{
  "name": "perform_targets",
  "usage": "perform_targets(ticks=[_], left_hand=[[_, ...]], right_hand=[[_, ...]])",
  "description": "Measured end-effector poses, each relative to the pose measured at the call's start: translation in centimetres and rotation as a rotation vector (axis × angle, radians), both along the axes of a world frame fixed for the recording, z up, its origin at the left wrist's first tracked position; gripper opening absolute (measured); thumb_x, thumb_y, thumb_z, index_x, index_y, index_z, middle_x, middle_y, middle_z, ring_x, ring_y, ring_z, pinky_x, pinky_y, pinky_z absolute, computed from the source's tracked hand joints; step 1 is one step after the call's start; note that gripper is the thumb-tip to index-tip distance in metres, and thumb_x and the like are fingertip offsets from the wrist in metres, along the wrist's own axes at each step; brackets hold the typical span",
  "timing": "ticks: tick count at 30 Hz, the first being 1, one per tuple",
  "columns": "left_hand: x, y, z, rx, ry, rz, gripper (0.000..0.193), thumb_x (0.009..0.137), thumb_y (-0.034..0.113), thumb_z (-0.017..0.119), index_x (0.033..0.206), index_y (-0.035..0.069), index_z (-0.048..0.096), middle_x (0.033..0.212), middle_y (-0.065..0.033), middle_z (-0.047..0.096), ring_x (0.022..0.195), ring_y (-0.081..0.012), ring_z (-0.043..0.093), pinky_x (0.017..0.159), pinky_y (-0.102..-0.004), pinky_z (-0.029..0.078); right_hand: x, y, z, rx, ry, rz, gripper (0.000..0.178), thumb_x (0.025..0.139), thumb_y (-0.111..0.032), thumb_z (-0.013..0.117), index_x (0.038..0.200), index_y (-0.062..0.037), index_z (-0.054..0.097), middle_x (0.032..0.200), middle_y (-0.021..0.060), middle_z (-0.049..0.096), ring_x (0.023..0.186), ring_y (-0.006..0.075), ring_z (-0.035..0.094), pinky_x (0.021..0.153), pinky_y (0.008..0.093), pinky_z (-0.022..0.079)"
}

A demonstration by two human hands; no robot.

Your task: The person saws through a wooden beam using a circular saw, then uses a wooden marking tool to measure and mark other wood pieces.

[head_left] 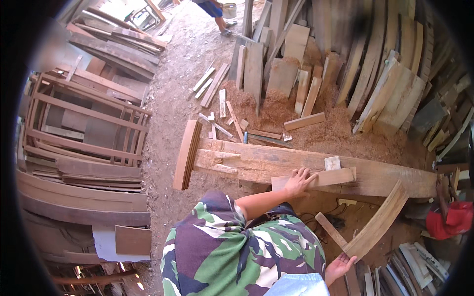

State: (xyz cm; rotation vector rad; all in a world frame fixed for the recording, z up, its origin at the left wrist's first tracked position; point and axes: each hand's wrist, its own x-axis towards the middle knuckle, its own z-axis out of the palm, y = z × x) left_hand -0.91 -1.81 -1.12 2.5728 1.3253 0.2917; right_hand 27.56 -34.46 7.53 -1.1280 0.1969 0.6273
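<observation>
A long, thick wooden beam (276, 160) serves as a bench in front of me. My left hand (297, 182) lies over a short, flat wooden board (335, 176) on the beam, its fingers curled across the board's left part. Low on the right, my right hand (339, 266) grips the near end of a longer wooden plank (379, 217). That plank slants up and away, its far end close to the beam's front edge. A small pale wood block (332, 163) sits on the beam just behind the short board.
Stacked reddish boards (187, 155) stand across the beam's left end. Sawdust (316, 133) and offcuts cover the ground beyond, before leaning planks (296, 44). Wooden frames (89, 123) fill the left side. A person in red (450, 219) is at the right; another in blue shorts (212, 9) stands far off.
</observation>
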Motion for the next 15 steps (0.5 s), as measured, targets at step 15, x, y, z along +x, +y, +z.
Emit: perform_targets(ticks=[15], left_hand=[[0.5,5.7,2.5,-0.124,-0.113,-0.233,0.078,0.089,0.036,0.073,0.162,0.045,0.048,0.121,-0.0151,0.055,0.118,-0.0382,0.051,0.103,-0.0537,0.036]], right_hand=[[-2.4,0.2,1.9,0.031,-0.014,-0.050,0.044,0.106,-0.024,0.070,0.143,-0.0048,0.056,0.139,0.0102,0.065,0.128,0.0272,0.062,0.111,0.0468,0.049]])
